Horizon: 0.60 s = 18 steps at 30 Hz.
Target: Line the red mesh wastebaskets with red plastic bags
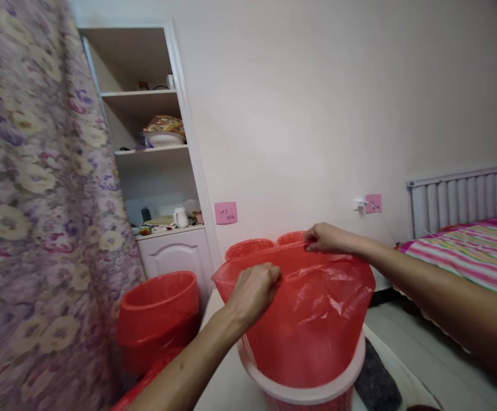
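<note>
Pretty clearly a bedroom in someone's home. There's a bed with a striped pink cover [471,251] on the right, a white radiator [467,197] by the wall, and a flowery curtain [38,217] on the left. The built-in shelf unit [154,148] holds a mug and household bits.

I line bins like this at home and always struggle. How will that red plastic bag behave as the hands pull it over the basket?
The red plastic bag looks thin and see-through, with creases and sagging folds, so it is probably floppy and very light. Its glossy film may slip from the left hand or right hand. Stretched over the basket rim, it could tear.
</note>
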Each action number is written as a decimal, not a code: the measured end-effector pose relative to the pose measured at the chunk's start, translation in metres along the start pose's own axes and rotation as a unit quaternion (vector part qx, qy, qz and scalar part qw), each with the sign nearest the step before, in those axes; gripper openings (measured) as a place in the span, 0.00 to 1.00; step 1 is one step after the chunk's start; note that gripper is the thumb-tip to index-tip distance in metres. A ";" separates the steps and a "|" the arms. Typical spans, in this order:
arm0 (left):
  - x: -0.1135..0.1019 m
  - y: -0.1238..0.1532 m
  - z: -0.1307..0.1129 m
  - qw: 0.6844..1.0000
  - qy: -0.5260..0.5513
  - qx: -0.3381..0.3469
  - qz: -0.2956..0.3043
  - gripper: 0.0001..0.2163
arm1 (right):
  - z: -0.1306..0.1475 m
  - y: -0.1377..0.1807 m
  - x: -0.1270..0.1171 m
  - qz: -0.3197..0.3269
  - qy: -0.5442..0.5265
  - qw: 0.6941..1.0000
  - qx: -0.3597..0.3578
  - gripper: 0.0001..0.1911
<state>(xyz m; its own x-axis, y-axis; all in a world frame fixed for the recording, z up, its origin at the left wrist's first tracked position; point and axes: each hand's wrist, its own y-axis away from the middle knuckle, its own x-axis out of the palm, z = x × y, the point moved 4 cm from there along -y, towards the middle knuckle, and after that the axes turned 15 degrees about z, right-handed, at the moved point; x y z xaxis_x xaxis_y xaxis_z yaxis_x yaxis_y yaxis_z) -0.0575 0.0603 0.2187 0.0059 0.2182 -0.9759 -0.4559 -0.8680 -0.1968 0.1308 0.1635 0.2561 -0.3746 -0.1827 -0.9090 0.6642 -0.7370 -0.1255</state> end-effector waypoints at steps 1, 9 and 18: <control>-0.005 -0.001 0.002 1.000 0.002 -0.001 -0.016 0.08 | -0.002 0.002 -0.005 0.001 -0.021 1.000 -0.009 0.04; -0.001 -0.028 0.016 0.995 0.011 0.088 -0.046 0.05 | 0.023 0.027 -0.009 0.065 -0.138 0.985 -0.075 0.08; -0.008 -0.012 0.018 0.991 0.064 0.087 -0.077 0.07 | -0.056 0.093 -0.008 0.018 -0.311 0.947 -0.075 0.22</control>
<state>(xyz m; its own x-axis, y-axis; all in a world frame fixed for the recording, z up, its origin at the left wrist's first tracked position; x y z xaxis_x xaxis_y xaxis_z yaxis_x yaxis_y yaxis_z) -0.0684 0.0772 0.2303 0.1949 0.2751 -0.9415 -0.5867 -0.7365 -0.3366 0.2321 0.1329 0.2291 -0.6269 -0.5888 -0.5102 0.7514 -0.6301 -0.1960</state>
